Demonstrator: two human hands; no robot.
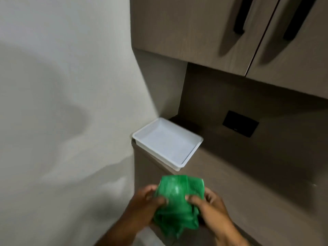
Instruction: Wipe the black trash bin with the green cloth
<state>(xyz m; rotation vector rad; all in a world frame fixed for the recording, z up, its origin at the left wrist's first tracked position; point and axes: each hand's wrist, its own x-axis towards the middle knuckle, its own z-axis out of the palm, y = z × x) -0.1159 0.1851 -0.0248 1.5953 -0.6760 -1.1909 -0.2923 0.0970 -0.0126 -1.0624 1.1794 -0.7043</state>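
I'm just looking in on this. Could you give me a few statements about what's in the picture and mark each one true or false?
1. Both hands hold the green cloth. True: the left hand and right hand each have a grip on it.
2. The white tray is full of bottles. False: nothing shows in it.
3. The tray sits at the counter corner by the wall. True.
4. The cloth is wiping a black bin. False: no bin is in view.
5. The cupboard doors overhead are wide open. False: they are shut.

Tray (193,139) on counter (239,174) corner, beneath cabinets (195,32), wall (62,86) left.
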